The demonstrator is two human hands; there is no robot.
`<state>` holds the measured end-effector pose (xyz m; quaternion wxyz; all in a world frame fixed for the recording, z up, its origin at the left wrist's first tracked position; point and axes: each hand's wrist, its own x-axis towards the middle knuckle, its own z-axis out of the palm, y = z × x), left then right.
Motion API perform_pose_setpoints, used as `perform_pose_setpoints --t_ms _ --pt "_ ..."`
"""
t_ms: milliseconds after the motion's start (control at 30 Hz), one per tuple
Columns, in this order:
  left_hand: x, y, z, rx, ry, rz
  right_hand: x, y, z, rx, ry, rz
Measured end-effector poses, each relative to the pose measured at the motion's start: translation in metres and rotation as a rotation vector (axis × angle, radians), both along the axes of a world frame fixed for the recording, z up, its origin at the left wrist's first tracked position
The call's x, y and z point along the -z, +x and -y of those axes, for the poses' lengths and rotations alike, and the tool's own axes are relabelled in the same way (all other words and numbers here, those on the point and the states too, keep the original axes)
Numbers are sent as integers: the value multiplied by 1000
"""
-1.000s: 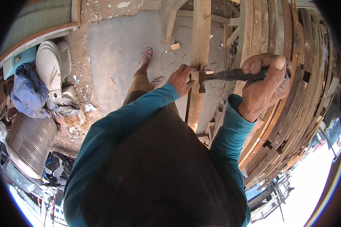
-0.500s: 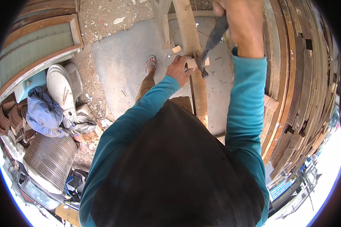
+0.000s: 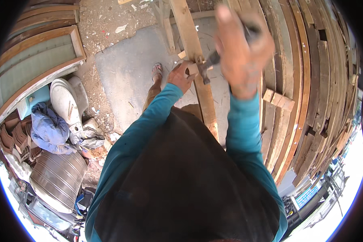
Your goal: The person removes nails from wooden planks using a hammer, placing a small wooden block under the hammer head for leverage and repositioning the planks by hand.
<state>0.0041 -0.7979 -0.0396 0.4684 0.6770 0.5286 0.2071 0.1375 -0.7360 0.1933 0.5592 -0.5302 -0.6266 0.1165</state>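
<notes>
My right hand (image 3: 242, 56) is blurred by motion, its fingers wrapped round the dark handle of a hammer (image 3: 205, 75). The metal head is over the small wood block, at the plank's upper part; whether it touches cannot be told. My left hand (image 3: 180, 76) grips the small pale wood block (image 3: 193, 69) between thumb and fingers. That block lies across a long wooden plank (image 3: 207, 103), which runs away from me. Part of the block is hidden behind the hammer head and my fingers.
Long boards (image 3: 284, 60) are stacked on the right, with a short row of wood blocks (image 3: 279, 99) on them. A grey sheet (image 3: 121, 76) covers the ground. At left are a framed panel (image 3: 48, 50), a white toilet (image 3: 64, 101), a blue cloth bundle (image 3: 48, 125) and a metal drum (image 3: 56, 179).
My right hand has come leftward and lower with the hammer, whose handle now looks shorter. The whole view has shifted slightly. My left hand keeps its grip on the wood block.
</notes>
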Motion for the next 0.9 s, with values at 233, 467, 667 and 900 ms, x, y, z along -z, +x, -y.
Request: perform_pose_setpoints --t_ms 233,467,667,900 --pt "12 10 18 91 37 -152 -8 10 33 39 -169 -335" --pt "10 11 -5 80 63 -97 -9 -10 94 -34 71 -377" --pt "1 1 5 114 90 -150 -14 11 68 -106 -35 -664" --pt "-16 5 14 113 -69 -83 -15 -8 115 32 68 -428"
